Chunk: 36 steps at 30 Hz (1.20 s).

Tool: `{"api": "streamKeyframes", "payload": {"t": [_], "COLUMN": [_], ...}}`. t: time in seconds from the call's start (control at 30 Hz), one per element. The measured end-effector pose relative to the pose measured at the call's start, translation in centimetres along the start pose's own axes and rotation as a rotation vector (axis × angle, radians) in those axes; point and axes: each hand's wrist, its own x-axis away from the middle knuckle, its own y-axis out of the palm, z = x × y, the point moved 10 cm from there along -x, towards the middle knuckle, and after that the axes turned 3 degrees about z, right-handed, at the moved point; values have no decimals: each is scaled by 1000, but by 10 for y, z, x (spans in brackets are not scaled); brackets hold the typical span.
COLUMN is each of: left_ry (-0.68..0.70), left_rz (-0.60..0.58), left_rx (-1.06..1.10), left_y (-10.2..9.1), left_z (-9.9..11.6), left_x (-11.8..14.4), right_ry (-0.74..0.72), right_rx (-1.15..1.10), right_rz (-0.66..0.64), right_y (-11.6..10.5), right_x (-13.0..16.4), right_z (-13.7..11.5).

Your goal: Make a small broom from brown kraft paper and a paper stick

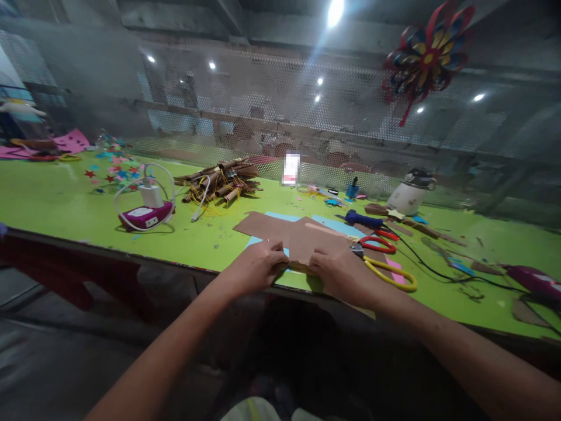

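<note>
My left hand and right hand rest side by side at the near table edge, both curled narrow and pinching the near end of a brown cardboard piece. Fingers press from above; whether the thumbs reach under the edge I cannot tell.

Progress, as I judge it: the cardboard is already cut to shape, with a stepped outline, and a fold or roll along its near edge seems just begun, since a thin doubled lip shows between my hands. The rest of the sheet lies flat, so most of the shaping is left.

Orientation: the cardboard's long axis runs from beyond my left hand across to my right, roughly parallel to the table edge. Its worked edge faces me; its far side points away from my hands toward the mesh screen. It lies on blue paper, which shows past my knuckles.

Just beside my right hand lie yellow scissors, touching or nearly touching the cardboard corner, with red scissors just beyond. A glue gun lies farther out on that side. Well beyond my left hand sit a bundle of brown rolls and a charger.
</note>
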Motion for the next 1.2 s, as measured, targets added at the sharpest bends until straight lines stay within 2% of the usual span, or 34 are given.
{"api": "streamKeyframes", "payload": {"t": [0.27, 0.47, 0.67, 0.77, 1.03, 1.2], "left_ry": [8, 19, -18, 22, 183, 181], "left_rz": [-23, -25, 26, 58, -94, -86], "left_rx": [42, 28, -40, -13, 114, 94], "left_y": [3, 3, 4, 4, 5, 0], "left_z": [-2, -4, -9, -7, 8, 13], "left_x": [-2, -4, -2, -1, -6, -6], "right_ry": [-40, -117, -52, -53, -125, -114], "right_rx": [-268, -430, -416, -390, -391, -387], "right_rz": [-31, -136, -216, -237, -246, -214], "right_y": [-1, 6, 17, 18, 19, 21], "right_x": [-18, -28, -36, -38, -40, -42], "right_z": [15, 13, 24, 26, 27, 33]}}
